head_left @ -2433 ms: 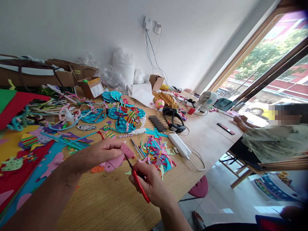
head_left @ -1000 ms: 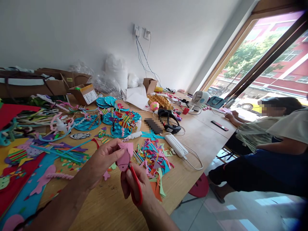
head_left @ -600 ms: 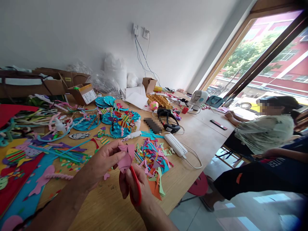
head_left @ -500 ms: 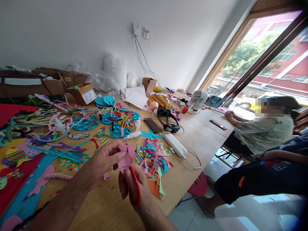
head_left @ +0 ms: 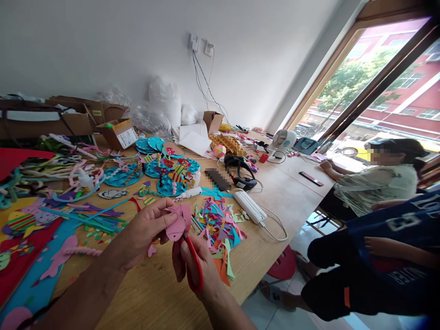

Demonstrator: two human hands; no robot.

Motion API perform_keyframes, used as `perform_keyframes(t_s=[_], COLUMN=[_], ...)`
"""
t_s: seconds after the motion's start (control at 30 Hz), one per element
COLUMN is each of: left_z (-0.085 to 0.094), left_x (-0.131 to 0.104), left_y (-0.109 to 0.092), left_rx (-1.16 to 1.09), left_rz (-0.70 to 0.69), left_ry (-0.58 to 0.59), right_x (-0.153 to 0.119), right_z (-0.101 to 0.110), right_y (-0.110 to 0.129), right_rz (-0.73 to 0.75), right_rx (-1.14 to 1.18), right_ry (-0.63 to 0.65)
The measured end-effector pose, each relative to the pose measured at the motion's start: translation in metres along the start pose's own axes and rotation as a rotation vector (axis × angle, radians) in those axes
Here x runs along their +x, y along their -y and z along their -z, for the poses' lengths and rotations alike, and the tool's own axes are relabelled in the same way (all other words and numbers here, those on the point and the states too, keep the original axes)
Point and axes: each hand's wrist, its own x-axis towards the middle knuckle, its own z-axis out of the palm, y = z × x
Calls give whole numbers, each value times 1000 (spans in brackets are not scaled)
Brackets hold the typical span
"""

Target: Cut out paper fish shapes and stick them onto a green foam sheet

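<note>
On the left, coloured sheets (head_left: 32, 270) lie on the desk (head_left: 147, 298), with a pink fish shape (head_left: 61, 260) on top, near the left forearm. The left hand (head_left: 139, 233) has its grip pinching the pink paper (head_left: 176, 228), between thumb and fingers, above the desk. The paper carries drawn lines and one small dot. If this pinch is loose, the paper may bend or turn, and the blades could leave the line. The fingertips are near the blades, so a slip could also hurt the skin.

The red scissors (head_left: 197, 266) are at the lower right side of the paper; how wide the blades stand, I cannot tell. The right hand (head_left: 209, 277) has its grip closed around their handles. Just beside it lies the scrap heap (head_left: 223, 222), which a wide elbow or wrist could push. Farther right is the power strip (head_left: 250, 206) with its cable.

For moving, the wood surface between the forearms gives some room. The desk edge runs close to the right forearm, and a person (head_left: 388, 256) is beyond it.
</note>
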Motion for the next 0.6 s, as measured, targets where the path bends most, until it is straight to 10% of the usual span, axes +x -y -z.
perform_keyframes(t_s=[0.6], left_z=[-11], left_x=[-3], left_y=[4], left_rx=[71], left_rz=[-126], left_ry=[4], right_x=[1], right_z=[-5], right_y=[-4], right_rz=[40], right_rx=[18], right_ry=[-51])
